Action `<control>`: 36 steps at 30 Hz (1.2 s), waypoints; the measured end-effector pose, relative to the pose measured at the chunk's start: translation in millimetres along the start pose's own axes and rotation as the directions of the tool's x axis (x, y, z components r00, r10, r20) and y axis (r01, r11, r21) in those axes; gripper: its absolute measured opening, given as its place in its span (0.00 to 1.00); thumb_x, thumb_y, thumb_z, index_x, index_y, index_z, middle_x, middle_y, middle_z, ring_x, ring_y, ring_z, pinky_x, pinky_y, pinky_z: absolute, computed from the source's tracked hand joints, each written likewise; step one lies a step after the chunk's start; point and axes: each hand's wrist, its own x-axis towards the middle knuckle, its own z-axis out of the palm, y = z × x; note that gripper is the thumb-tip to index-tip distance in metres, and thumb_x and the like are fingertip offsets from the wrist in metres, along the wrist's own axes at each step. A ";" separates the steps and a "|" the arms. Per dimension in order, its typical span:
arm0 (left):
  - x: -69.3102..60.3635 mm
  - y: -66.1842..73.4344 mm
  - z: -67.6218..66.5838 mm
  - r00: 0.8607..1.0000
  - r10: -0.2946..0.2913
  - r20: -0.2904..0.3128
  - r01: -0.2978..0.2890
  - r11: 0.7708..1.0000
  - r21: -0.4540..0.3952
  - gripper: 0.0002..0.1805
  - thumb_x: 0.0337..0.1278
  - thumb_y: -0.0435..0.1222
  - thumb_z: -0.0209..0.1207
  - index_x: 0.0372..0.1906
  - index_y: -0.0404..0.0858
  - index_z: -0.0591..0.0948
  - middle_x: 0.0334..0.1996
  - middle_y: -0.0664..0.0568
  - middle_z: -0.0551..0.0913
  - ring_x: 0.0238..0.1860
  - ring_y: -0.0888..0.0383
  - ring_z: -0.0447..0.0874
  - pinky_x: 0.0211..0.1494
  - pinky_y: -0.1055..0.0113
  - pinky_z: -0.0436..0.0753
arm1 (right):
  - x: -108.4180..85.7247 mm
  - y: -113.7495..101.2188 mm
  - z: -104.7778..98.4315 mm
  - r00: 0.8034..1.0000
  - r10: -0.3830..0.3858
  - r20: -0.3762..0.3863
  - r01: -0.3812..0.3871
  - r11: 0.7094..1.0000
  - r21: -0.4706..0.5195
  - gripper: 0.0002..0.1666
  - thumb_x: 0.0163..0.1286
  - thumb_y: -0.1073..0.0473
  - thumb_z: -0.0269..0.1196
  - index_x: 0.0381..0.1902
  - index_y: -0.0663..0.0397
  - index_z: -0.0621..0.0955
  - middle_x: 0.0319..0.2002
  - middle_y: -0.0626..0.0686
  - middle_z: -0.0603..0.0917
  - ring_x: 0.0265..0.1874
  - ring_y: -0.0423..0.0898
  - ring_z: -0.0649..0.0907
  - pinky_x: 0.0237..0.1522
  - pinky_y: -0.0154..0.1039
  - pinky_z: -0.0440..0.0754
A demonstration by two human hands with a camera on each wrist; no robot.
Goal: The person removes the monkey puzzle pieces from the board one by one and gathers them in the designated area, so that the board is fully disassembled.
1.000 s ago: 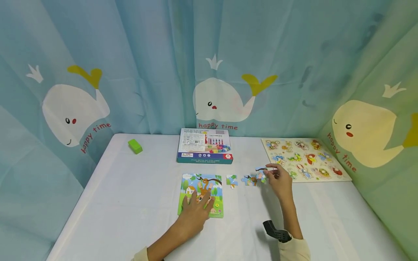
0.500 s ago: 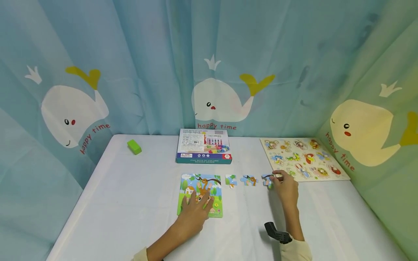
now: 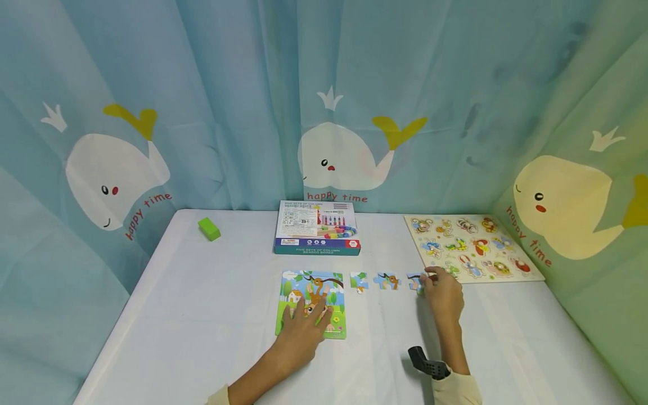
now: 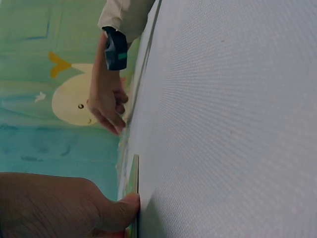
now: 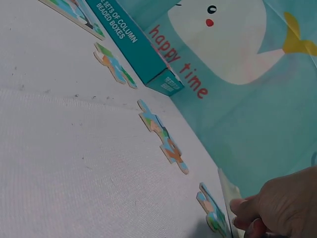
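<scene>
In the head view my left hand (image 3: 298, 337) lies with spread fingers on a square jigsaw puzzle (image 3: 293, 281) that pictures an upside-down monkey. Its thumb meets the board's edge in the left wrist view. Farther right, my right hand (image 3: 445, 301) pinches the right end of a loose puzzle piece (image 3: 415, 281) showing a branch; the fingers partly hide it. This piece lies low at the tabletop in the right wrist view. Left of it, a puzzle piece with brown parts (image 3: 388, 281) and a green-and-blue puzzle piece (image 3: 359, 280) lie apart in a row.
Behind the puzzle sits a beaded boxes carton (image 3: 316, 228). A wooden insect board (image 3: 471, 247) lies at the back right, just beyond my right hand. A green block (image 3: 208, 229) rests at the back left. Whale-print curtains (image 3: 243, 112) enclose the table's back and sides.
My right hand has moved the branch piece rightward, parting it from the piece with brown parts, and brought it lower. Over the last half second it hardly moves. My left hand stays put.
</scene>
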 end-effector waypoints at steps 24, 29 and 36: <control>-1.4 1.0 2.5 0.999 0.009 -0.031 -0.008 0.999 0.041 0.29 0.60 0.44 0.63 0.67 0.46 0.73 0.69 0.49 0.69 0.63 0.34 0.72 0.52 0.38 0.80 | -2.4 -12.9 8.7 0.994 -0.105 -0.009 0.105 0.994 0.005 0.07 0.65 0.62 0.65 0.40 0.58 0.85 0.36 0.61 0.86 0.36 0.59 0.83 0.26 0.48 0.73; -1.0 4.0 3.9 0.998 0.004 -0.060 0.000 0.997 0.077 0.32 0.55 0.42 0.68 0.66 0.46 0.75 0.68 0.48 0.70 0.62 0.34 0.74 0.49 0.39 0.81 | -5.7 -28.4 15.1 0.987 -0.160 0.019 0.159 0.986 0.048 0.07 0.65 0.61 0.65 0.39 0.57 0.85 0.36 0.60 0.86 0.35 0.56 0.83 0.30 0.48 0.74; -0.2 8.4 6.4 0.996 -0.030 -0.087 0.039 0.993 0.108 0.30 0.55 0.42 0.68 0.65 0.47 0.76 0.67 0.49 0.72 0.62 0.35 0.75 0.49 0.41 0.82 | -12.2 -60.3 28.5 0.953 -0.261 0.153 0.238 0.959 0.155 0.06 0.65 0.60 0.67 0.38 0.57 0.85 0.34 0.57 0.85 0.21 0.43 0.74 0.22 0.31 0.69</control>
